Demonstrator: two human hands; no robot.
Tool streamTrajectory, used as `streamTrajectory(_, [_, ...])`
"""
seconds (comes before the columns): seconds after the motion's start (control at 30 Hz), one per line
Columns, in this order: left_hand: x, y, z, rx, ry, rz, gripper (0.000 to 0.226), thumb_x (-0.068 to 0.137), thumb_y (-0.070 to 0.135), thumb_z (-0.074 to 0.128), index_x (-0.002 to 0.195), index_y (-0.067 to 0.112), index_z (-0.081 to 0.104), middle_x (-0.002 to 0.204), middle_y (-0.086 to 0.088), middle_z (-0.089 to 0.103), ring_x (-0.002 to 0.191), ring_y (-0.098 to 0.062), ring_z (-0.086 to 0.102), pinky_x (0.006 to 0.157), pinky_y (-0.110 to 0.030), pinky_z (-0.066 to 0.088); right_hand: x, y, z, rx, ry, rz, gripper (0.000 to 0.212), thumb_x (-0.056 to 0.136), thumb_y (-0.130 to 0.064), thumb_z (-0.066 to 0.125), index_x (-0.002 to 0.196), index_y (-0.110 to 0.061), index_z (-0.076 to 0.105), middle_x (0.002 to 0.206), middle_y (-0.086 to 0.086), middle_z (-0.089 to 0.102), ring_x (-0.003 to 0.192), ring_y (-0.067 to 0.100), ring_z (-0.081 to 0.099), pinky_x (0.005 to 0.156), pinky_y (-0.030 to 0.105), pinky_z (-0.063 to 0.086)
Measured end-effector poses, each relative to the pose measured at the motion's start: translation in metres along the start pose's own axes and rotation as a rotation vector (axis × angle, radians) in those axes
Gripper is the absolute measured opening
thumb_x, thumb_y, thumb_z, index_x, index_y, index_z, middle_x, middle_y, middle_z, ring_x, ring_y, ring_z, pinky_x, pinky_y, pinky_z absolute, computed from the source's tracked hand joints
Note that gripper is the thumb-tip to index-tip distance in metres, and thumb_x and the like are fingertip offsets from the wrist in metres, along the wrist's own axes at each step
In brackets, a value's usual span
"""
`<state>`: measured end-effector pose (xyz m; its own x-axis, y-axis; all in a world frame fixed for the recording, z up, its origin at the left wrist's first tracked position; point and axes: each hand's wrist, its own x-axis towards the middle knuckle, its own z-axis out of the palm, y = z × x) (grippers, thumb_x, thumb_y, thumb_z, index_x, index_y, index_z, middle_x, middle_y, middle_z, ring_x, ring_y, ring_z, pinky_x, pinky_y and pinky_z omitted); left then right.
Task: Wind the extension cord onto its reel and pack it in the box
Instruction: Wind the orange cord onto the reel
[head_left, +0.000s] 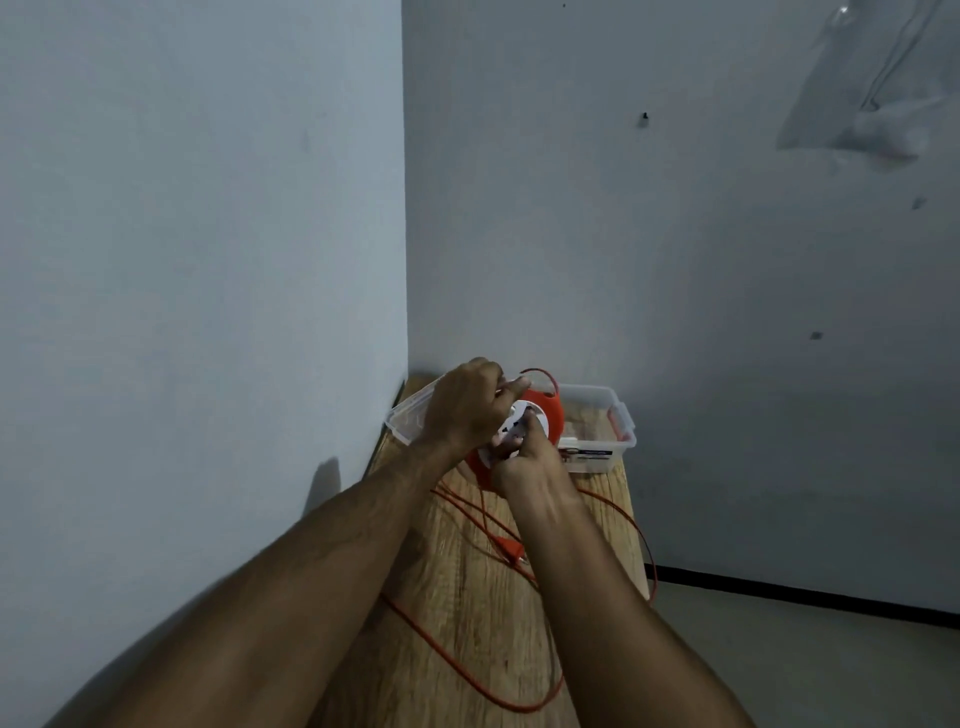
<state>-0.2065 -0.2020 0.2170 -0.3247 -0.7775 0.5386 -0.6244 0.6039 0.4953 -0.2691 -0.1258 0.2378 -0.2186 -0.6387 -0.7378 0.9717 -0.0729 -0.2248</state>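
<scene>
Both hands meet on the round orange plastic cord reel (540, 415) with its white socket face, which I see held up just above the far end of the long wood-grain table (467, 597). I make out my left hand (467, 410) curled over the reel's top and left rim, thumb stretched along the upper edge. I see my right hand (524, 457) come in from below, its fingers pinching at the white centre of the reel; what exactly they grip there is too blurred for me to tell.

Largest after the pale walls is the table itself, running away from me into the corner. Behind the reel, at the table's far end, I see a clear rectangular plastic storage box (602, 421) standing open, with its clear lid (410, 415) lying just left of the reel, partly hidden by my left hand. On the near side of the reel the thin orange extension cord (467, 670) lies unwound in loose loops across the tabletop, one loop hanging past the right edge. I can see the cord's orange plug (511, 548) lying on the wood among those loops, between the reel and me.
</scene>
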Motion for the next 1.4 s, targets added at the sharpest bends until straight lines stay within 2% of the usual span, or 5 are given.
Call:
streamTrajectory(0.33, [0.012,-0.018,-0.014,-0.056,0.010,-0.149,0.044,0.097,0.054,0.051,0.069,0.020,0.058,0.061,0.010,0.052,0.055,-0.009,0.052,0.057,-0.017,0.035,0.005,-0.002,-0.044,-1.591,-0.025,-1.509,0.048,0.088,-0.040,0.072,0.128,-0.018,0.058,0.119,0.000,0.065,0.099,0.017,0.067,0.080,0.034,0.061])
streamTrajectory(0.8, [0.007,-0.002,-0.010,-0.034,0.004,-0.046,0.046,0.097,0.049,0.053,0.080,0.008,0.068,0.076,-0.003,0.065,0.066,-0.013,0.056,0.065,-0.028,0.050,0.023,0.000,-0.031,-1.305,-0.049,-1.367,0.056,0.072,-0.045,0.088,0.116,-0.020,0.063,0.114,-0.001,0.067,0.101,0.016,0.067,0.083,0.022,0.053])
streamTrajectory(1.1, [0.002,0.003,-0.005,0.046,0.001,0.028,0.045,0.096,0.049,0.054,0.080,0.008,0.066,0.077,-0.003,0.063,0.066,-0.013,0.051,0.062,-0.025,0.036,0.007,-0.001,0.003,-0.093,-0.028,-0.051,0.058,0.093,-0.028,0.073,0.140,-0.005,0.049,0.111,0.017,0.065,0.085,0.029,0.073,0.059,0.036,0.062])
streamTrajectory(1.27, [0.004,-0.004,-0.012,-0.021,0.041,-0.077,0.044,0.098,0.047,0.052,0.072,0.012,0.060,0.068,0.004,0.054,0.059,-0.008,0.049,0.056,-0.019,0.031,0.004,0.004,-0.011,-0.369,0.013,-0.220,0.046,0.088,-0.018,0.077,0.124,-0.003,0.054,0.104,0.017,0.070,0.068,0.028,0.073,0.054,0.036,0.060])
streamTrajectory(1.4, [0.007,-0.011,-0.015,-0.101,0.106,-0.188,0.043,0.098,0.050,0.049,0.069,0.019,0.057,0.064,0.007,0.054,0.056,-0.008,0.052,0.057,-0.017,0.036,-0.006,0.003,-0.036,-1.154,0.027,-1.156,0.026,0.089,-0.029,0.074,0.110,-0.019,0.064,0.102,-0.001,0.070,0.090,0.018,0.071,0.066,0.030,0.061])
